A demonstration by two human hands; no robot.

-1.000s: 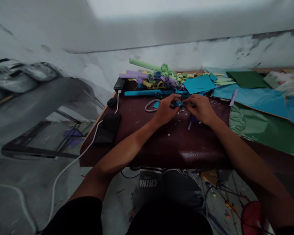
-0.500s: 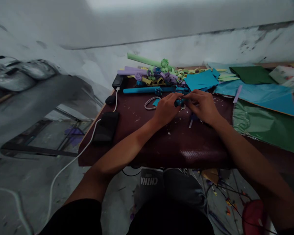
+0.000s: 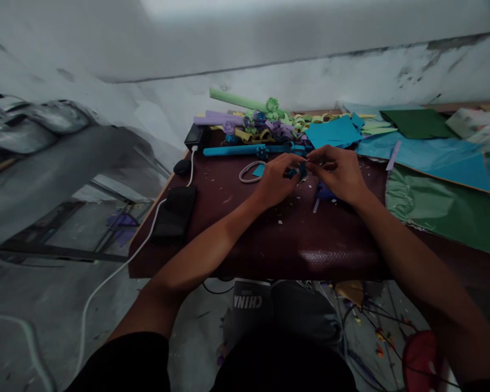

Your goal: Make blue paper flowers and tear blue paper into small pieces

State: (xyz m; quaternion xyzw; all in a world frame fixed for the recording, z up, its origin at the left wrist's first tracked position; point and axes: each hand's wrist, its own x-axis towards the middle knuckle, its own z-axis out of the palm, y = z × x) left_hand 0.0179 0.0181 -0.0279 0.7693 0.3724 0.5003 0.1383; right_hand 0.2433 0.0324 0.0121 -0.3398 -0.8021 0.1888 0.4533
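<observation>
Pale plaster wall [image 3: 245, 81], stained and flaking, spans the scene at 12 o'clock, directions being taken from the hands with 12 pointing away from the person. Grey cover [image 3: 65, 169], at 9 o'clock, drapes a neighbouring piece of furniture; the concrete floor [image 3: 114, 299] shows cables and coloured scraps at 5 o'clock. Maroon table [image 3: 237, 239], glossy at its near edge and flecked with paper bits, forms the work surface. Green sheet under clear film [image 3: 445, 212] lies at 3 o'clock, and a bright blue sheet [image 3: 332, 132] at 1. At 10 to 11 o'clock sit a pale green tube [image 3: 239, 99], a blue tube [image 3: 231, 150] and crumpled purple trimmings [image 3: 281, 130]; a black phone [image 3: 173, 214] lies at 8, and a pale loop [image 3: 245, 174] at 9.

Left hand [image 3: 274, 179]: curled, thumb and fingers seemingly pinching a small blue piece [image 3: 302, 171], which lies at the fingertips, above the table's middle. Right hand [image 3: 342, 171]: thumb and forefinger pressed together beside that piece; whether anything is between them cannot be told. The step appears to be fine two-handed shaping or fitting; judged from this pose, the next move calls for a steady left hold and light, exact right fingertips.
</observation>
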